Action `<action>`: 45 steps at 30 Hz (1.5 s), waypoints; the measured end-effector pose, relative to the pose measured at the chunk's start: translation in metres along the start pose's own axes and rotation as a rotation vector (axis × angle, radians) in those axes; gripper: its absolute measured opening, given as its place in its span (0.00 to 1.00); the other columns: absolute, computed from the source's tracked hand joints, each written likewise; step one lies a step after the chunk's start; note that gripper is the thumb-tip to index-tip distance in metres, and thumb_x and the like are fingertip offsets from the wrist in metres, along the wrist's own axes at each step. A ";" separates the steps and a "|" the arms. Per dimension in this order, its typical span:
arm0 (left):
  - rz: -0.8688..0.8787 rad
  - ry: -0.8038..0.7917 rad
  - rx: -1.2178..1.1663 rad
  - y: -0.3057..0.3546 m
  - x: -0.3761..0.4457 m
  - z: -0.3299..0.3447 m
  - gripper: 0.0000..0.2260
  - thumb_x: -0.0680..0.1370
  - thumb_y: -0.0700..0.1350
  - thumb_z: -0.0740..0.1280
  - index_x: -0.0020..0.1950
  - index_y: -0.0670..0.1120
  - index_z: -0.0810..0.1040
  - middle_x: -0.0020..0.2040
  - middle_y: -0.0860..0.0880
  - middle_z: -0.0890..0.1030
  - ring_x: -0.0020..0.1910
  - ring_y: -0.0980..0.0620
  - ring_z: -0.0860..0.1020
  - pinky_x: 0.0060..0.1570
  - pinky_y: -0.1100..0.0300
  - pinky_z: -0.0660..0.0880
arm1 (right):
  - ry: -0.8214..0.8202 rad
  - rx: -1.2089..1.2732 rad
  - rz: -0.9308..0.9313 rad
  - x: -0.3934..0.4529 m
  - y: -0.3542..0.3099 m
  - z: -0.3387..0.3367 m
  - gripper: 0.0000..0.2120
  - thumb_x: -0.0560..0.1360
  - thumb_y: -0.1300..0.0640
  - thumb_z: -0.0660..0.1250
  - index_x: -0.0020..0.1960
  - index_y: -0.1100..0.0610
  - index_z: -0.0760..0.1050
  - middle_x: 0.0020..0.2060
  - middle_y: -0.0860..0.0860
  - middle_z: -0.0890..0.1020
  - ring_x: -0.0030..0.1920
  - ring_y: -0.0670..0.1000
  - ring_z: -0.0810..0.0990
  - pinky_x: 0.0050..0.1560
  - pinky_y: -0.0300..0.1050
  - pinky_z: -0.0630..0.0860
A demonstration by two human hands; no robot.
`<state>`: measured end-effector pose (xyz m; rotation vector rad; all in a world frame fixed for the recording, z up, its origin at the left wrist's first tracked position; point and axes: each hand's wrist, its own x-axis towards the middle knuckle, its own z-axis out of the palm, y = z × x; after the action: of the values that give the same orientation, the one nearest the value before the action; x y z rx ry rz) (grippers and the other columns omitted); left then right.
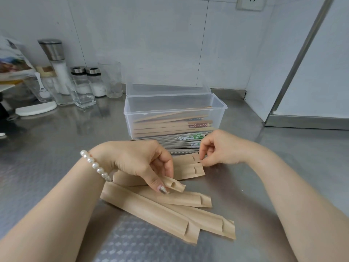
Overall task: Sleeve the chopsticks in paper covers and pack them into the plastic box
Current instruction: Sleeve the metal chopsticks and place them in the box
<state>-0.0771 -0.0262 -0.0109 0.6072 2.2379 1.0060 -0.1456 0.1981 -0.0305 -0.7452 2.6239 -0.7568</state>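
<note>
The clear plastic box (175, 110) stands open on the steel desk (264, 186), holding sleeved chopsticks (166, 125) piled inside. Just before it lie bare chopsticks (188, 140), partly hidden by hands. The left hand (139, 161) pinches a brown paper cover (170, 185); the right hand (221, 150) pinches another cover's end (195, 157).

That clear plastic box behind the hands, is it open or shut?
Open. The plastic box has its lid tipped up behind it, and sleeved chopsticks lie stacked inside.
</note>
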 end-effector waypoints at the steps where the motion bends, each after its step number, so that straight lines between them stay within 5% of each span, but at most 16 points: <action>1: -0.004 -0.015 -0.002 0.000 0.000 0.000 0.10 0.66 0.35 0.75 0.42 0.46 0.80 0.41 0.45 0.83 0.42 0.51 0.81 0.44 0.63 0.76 | -0.004 -0.003 0.012 -0.001 0.001 -0.002 0.06 0.65 0.62 0.74 0.34 0.54 0.78 0.18 0.42 0.69 0.24 0.43 0.66 0.33 0.40 0.66; 7: -0.016 -0.068 -0.012 0.001 0.002 0.003 0.10 0.67 0.34 0.74 0.45 0.41 0.79 0.44 0.40 0.83 0.44 0.46 0.81 0.44 0.62 0.78 | -0.082 -0.051 0.048 -0.009 0.004 -0.014 0.08 0.63 0.63 0.76 0.31 0.53 0.79 0.21 0.41 0.75 0.26 0.40 0.70 0.33 0.37 0.69; 10: 0.005 -0.062 -0.027 0.001 0.003 0.003 0.10 0.67 0.34 0.74 0.45 0.41 0.79 0.44 0.39 0.83 0.44 0.45 0.81 0.45 0.61 0.79 | 0.052 0.043 0.023 -0.006 0.006 -0.016 0.09 0.66 0.63 0.75 0.33 0.51 0.80 0.24 0.44 0.75 0.29 0.43 0.71 0.35 0.39 0.69; 13: 0.051 0.014 -0.076 0.001 0.003 0.002 0.10 0.65 0.36 0.74 0.43 0.43 0.79 0.42 0.42 0.82 0.42 0.47 0.81 0.43 0.61 0.78 | 0.253 0.089 -0.014 0.001 0.006 -0.010 0.07 0.69 0.63 0.73 0.35 0.53 0.79 0.27 0.47 0.75 0.29 0.44 0.70 0.35 0.38 0.69; 20: 0.101 0.237 -0.030 -0.001 0.007 0.000 0.12 0.61 0.45 0.76 0.43 0.45 0.81 0.39 0.49 0.82 0.37 0.55 0.78 0.42 0.65 0.74 | 0.177 -0.021 0.019 0.011 0.013 -0.001 0.09 0.68 0.64 0.73 0.34 0.52 0.79 0.25 0.43 0.76 0.25 0.38 0.72 0.29 0.28 0.66; 25: 0.053 0.294 0.094 -0.005 0.010 0.001 0.11 0.60 0.50 0.75 0.40 0.51 0.81 0.49 0.53 0.83 0.49 0.58 0.79 0.51 0.64 0.74 | 0.154 -0.054 0.044 0.013 0.016 -0.001 0.13 0.70 0.61 0.73 0.32 0.49 0.74 0.26 0.46 0.71 0.28 0.44 0.68 0.31 0.37 0.65; 32: -0.027 0.327 0.277 -0.010 0.014 -0.001 0.09 0.58 0.56 0.73 0.36 0.58 0.80 0.52 0.59 0.79 0.52 0.63 0.75 0.55 0.62 0.71 | 0.107 -0.123 0.002 0.015 0.015 0.000 0.13 0.73 0.62 0.68 0.34 0.49 0.71 0.38 0.51 0.76 0.38 0.48 0.72 0.43 0.44 0.72; 37: 0.006 0.360 0.291 -0.010 0.015 -0.001 0.09 0.59 0.55 0.73 0.37 0.58 0.80 0.49 0.58 0.80 0.49 0.61 0.76 0.50 0.63 0.72 | 0.155 -0.090 0.007 0.007 0.014 -0.009 0.13 0.75 0.62 0.66 0.35 0.50 0.71 0.32 0.46 0.74 0.34 0.45 0.71 0.36 0.39 0.68; 40: 0.033 0.355 0.242 -0.008 0.013 -0.001 0.10 0.60 0.53 0.74 0.39 0.53 0.82 0.47 0.55 0.82 0.47 0.59 0.78 0.53 0.60 0.73 | 0.179 0.054 -0.001 0.000 0.015 -0.019 0.11 0.75 0.65 0.63 0.38 0.53 0.72 0.29 0.47 0.79 0.32 0.45 0.75 0.40 0.41 0.73; 45: 0.035 0.322 0.222 -0.005 0.013 0.000 0.08 0.64 0.45 0.77 0.41 0.51 0.82 0.47 0.53 0.83 0.46 0.58 0.79 0.53 0.61 0.74 | 0.288 0.347 -0.110 -0.004 0.015 -0.024 0.10 0.74 0.69 0.65 0.39 0.56 0.76 0.24 0.46 0.80 0.24 0.42 0.73 0.30 0.31 0.70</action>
<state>-0.0869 -0.0215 -0.0196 0.6151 2.6568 0.9325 -0.1585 0.2206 -0.0184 -0.7264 2.5991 -1.4005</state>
